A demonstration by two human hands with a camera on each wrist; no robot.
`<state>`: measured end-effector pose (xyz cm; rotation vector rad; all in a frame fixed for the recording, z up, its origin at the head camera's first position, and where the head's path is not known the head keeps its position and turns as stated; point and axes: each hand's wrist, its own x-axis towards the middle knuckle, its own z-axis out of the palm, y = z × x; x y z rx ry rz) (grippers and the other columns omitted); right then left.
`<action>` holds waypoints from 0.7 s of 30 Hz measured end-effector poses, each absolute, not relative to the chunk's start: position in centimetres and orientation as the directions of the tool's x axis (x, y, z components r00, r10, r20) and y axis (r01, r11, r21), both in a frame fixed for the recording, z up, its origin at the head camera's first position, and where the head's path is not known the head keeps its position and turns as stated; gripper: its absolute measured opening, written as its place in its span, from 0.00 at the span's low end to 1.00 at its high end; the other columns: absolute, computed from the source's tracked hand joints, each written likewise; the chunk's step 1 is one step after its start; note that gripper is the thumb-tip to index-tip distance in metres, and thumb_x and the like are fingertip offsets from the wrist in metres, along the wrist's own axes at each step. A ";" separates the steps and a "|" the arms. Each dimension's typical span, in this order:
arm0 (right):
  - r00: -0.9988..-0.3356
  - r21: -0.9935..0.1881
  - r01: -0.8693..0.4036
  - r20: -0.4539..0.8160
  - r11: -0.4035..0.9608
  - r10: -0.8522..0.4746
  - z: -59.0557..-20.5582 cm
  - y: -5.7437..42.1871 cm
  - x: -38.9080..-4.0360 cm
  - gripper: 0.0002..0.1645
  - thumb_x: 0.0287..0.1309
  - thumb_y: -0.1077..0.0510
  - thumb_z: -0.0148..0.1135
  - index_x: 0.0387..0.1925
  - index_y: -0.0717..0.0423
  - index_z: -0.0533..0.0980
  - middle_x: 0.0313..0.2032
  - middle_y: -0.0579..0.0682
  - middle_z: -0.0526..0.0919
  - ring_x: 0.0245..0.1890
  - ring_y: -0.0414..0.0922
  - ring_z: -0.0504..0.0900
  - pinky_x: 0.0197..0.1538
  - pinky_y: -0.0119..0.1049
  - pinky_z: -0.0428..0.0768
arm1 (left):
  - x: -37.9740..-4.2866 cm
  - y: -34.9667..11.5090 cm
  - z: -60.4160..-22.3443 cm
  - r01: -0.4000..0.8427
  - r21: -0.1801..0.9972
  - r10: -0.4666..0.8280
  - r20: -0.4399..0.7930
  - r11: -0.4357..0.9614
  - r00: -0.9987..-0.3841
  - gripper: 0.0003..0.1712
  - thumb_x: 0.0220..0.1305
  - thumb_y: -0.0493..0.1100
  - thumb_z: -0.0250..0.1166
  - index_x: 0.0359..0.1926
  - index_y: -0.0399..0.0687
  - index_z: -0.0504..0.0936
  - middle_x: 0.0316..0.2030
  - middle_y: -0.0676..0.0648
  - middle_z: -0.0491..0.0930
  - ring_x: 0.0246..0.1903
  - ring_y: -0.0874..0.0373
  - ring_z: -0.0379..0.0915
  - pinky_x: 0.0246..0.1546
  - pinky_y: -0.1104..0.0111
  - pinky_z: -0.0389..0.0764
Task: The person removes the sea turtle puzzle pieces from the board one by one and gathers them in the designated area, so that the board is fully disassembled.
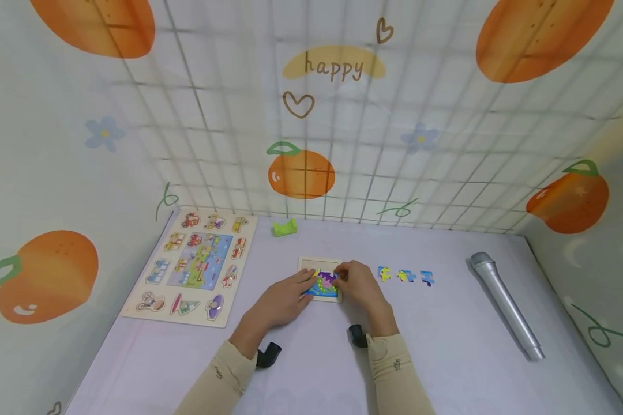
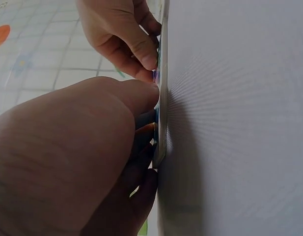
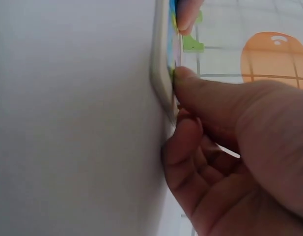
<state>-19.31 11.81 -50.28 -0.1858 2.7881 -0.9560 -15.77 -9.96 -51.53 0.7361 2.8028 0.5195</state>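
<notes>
A small wooden jigsaw tray (image 1: 314, 263) lies on the table in front of me, its lower part filled with blue, green and purple puzzle pieces (image 1: 323, 291). My left hand (image 1: 286, 298) rests on the tray's left side with extended fingers touching the pieces. At the right side, my right hand (image 1: 362, 288) pinches a purplish puzzle piece with thumb and forefinger, low over the tray; the fingers mostly hide it. In the right wrist view the thumb (image 3: 210, 96) presses against the puzzle's surface. Three loose puzzle pieces (image 1: 406, 275) lie in a row to the right.
A larger wooden peg puzzle board (image 1: 237, 271) with vehicle shapes lies at the left. Behind the tray is a green block (image 1: 284, 227). A silver microphone (image 1: 507, 305) lies at the right. A curtain (image 1: 374, 127) over a wire grid closes off the back.
</notes>
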 end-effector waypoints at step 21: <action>-0.985 -0.761 0.063 -0.151 0.646 -0.081 -51.3 12.6 -19.1 0.06 0.67 0.55 0.65 0.42 0.46 0.86 0.41 0.48 0.90 0.41 0.45 0.84 0.39 0.37 0.81 | -15.8 -9.8 -51.4 0.434 0.387 0.505 -0.099 0.814 -0.858 0.31 0.78 0.53 0.55 0.76 0.54 0.66 0.78 0.54 0.59 0.79 0.55 0.53 0.76 0.58 0.64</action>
